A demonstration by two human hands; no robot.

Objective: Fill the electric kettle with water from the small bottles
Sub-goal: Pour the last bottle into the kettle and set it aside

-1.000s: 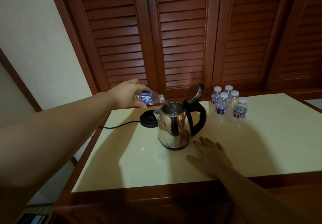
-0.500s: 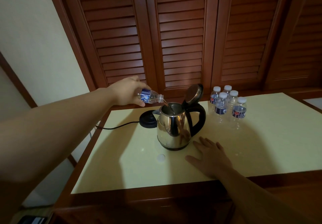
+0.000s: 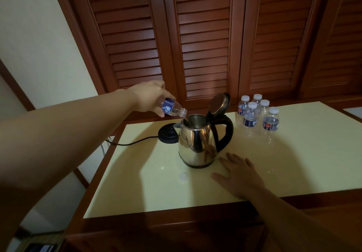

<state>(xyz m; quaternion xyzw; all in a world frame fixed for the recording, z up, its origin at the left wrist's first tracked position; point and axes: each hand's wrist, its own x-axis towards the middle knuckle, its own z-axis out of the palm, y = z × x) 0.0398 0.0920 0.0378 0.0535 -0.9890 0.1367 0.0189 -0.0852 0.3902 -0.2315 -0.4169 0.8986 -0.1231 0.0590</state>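
left hand [image 3: 149,98] tips bottle [image 3: 172,108] over kettle [image 3: 197,142] rim, right hand [image 3: 240,175] flat beside.

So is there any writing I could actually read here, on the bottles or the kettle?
Held bottle, blue label: a line of white print and a round logo, too blurred to read.
Five standing bottles, blue labels: too small and blurred to read.
Kettle: no text visible.
Bottle cap on the table: no text visible.
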